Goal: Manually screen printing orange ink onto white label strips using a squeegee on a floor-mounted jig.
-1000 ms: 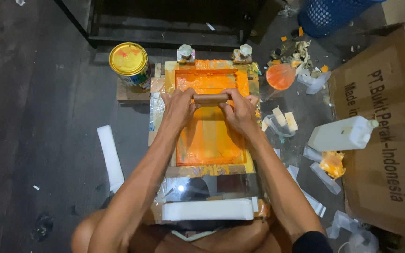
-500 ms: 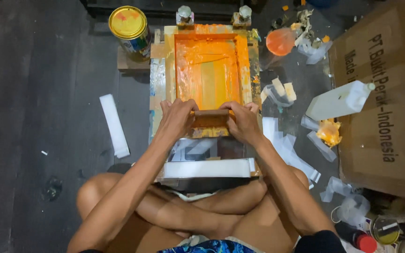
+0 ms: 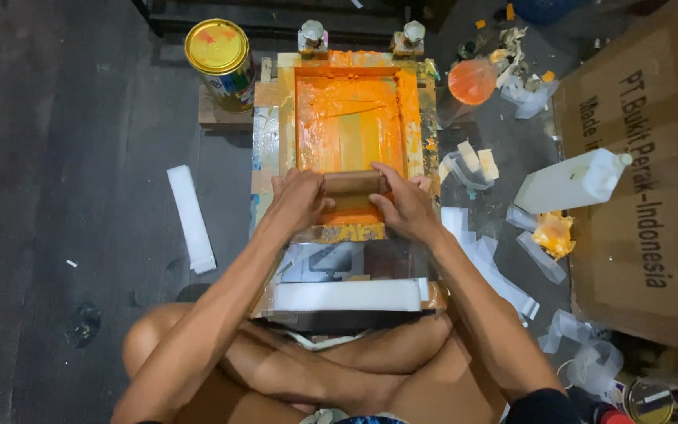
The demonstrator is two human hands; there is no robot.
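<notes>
Head camera looks straight down on a person sitting cross-legged on the dark floor [image 3: 80, 196], knees at the near edge. Just beyond the legs lies a white strip taped across the near end of a taped-up printing board [image 3: 347, 297]. Past that, both hands meet on a brown wooden squeegee handle [image 3: 352, 185], whose long axis runs left to right across the wooden-framed screen coated in orange ink [image 3: 351, 118]. The left hand [image 3: 298, 200] is curled over the handle's left end, fingers wrapped and pressed down; the right hand [image 3: 406, 206] closes over the right end in the same way. Both hands sit equally near, one per end, with the squeegee at the near end of the inked area, so the open stretch of orange mesh lies away from the hands, toward the far side. Two metal hinge clamps [image 3: 313, 35] hold the frame's far edge. Far left stands a round yellow-lidded paint tin [image 3: 217, 49]; to the right lie a white plastic jug [image 3: 573, 182] and a large cardboard box [image 3: 645, 196].
</notes>
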